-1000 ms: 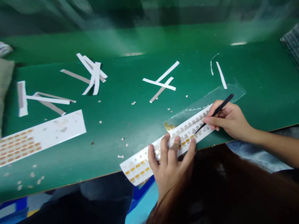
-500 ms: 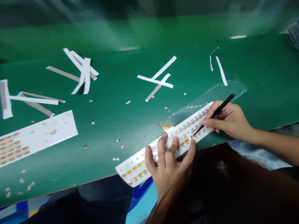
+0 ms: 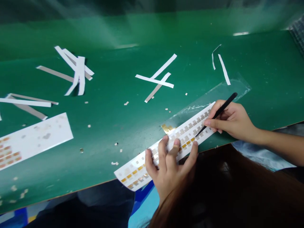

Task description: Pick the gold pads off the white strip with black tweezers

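Note:
A long white sheet dotted with small gold and grey squares lies slantwise at the near edge of the green table. My left hand presses flat on its middle, fingers spread. My right hand is closed on black tweezers held like a pen. The tweezers' tip touches a gold square on the sheet just right of my left fingertips. A clear plastic film lies under and beyond the sheet's far end.
Loose white and grey paper strips and a second cluster of strips lie across the table, plus two thin strips at back right. Another white sheet with squares sits at left. Tiny scraps are scattered about.
The view has drifted right and down, so everything shifts left and up in the picture. Both hands keep the same hold; the tweezers' tip stays on the sheet.

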Demonstrator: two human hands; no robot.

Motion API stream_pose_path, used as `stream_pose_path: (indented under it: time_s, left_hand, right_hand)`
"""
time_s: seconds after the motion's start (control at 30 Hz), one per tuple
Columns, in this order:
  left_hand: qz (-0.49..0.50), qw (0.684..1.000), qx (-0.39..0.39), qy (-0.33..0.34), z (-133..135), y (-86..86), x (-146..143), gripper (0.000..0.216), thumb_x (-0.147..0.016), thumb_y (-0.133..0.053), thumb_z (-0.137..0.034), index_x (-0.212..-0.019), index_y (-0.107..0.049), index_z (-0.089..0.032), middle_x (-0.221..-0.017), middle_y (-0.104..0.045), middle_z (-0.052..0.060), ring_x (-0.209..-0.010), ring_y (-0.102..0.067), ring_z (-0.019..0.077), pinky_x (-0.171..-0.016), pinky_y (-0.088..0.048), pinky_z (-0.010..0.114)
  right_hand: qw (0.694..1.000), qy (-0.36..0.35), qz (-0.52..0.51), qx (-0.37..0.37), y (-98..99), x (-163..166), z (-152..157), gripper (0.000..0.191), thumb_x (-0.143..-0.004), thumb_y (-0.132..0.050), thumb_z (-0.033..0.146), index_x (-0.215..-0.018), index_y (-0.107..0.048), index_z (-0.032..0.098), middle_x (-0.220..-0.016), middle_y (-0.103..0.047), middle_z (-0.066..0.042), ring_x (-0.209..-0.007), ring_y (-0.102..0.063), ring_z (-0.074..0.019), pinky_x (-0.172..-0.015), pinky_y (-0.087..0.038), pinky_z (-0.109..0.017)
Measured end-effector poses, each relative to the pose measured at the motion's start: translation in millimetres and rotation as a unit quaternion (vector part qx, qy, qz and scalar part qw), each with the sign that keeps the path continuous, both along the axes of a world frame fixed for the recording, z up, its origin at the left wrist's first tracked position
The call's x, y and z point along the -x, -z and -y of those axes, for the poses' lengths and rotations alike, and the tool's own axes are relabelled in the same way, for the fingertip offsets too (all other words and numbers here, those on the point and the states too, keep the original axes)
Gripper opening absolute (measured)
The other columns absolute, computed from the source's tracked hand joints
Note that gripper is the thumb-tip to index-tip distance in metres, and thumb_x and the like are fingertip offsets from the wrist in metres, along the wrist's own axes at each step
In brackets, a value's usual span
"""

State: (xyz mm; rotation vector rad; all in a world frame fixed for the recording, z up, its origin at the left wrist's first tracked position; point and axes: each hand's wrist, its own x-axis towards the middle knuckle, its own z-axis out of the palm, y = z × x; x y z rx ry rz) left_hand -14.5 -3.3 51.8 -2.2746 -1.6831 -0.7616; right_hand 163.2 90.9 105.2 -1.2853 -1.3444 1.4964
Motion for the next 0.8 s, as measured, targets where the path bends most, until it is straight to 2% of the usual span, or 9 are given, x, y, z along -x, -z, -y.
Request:
stream_pose_path:
  time_s: [0.37,0.47,0.6,0.8]
  left_hand:
    - [0.009,1.0,0.0,-0.002,-1,-0.1,1,0.039,-0.072,-0.069,-0.032,-0.11,-0.06,-0.03,-0.1,-0.061,0.007,-0.121,-0.047,0.0307,-0.103,-0.027,0.055]
    - [0.004,1.0,-0.014,-0.001,-2,0.9,1,0.039,-0.071,-0.069,-0.031,-0.109,-0.06,-0.03,-0.1,-0.061,0.006,-0.12,-0.048,0.0306,-0.103,-0.028,0.054]
    - [0.006,1.0,-0.024,-0.004,-2,3.4,1,0.039,-0.072,-0.069,-0.033,-0.109,-0.06,-0.03,-0.101,-0.061,0.006,-0.118,-0.05,0.0305,-0.102,-0.029,0.055]
    - [0.019,1.0,-0.014,-0.001,-3,3.3,1,0.035,-0.072,-0.068,-0.032,-0.107,-0.061,-0.029,-0.103,-0.061,0.007,-0.117,-0.051,0.031,-0.102,-0.028,0.055]
  right_hand:
    - [0.999,0.018,-0.044,0.014,0.0,-1,-1,0.027,-0.061,-0.082,0.024,-0.066,-0.056,0.017,-0.05,-0.057,0.004,-0.041,-0.05,-0.0072,-0.036,-0.037,-0.018]
    - [0.995,0.042,-0.09,0.032,-5.7,2,-5,0.028,-0.063,-0.08,0.026,-0.066,-0.054,0.018,-0.049,-0.055,0.006,-0.041,-0.049,-0.0064,-0.036,-0.037,-0.017]
    - [0.995,0.03,-0.092,0.016,-11.7,16,-15,0.029,-0.061,-0.081,0.026,-0.067,-0.053,0.017,-0.05,-0.058,0.005,-0.043,-0.053,-0.0071,-0.038,-0.041,-0.018]
    - [0.996,0.017,-0.083,0.03,2.7,34,-31,0.033,-0.058,-0.082,0.024,-0.067,-0.051,0.017,-0.048,-0.058,0.006,-0.042,-0.053,-0.0067,-0.04,-0.042,-0.018]
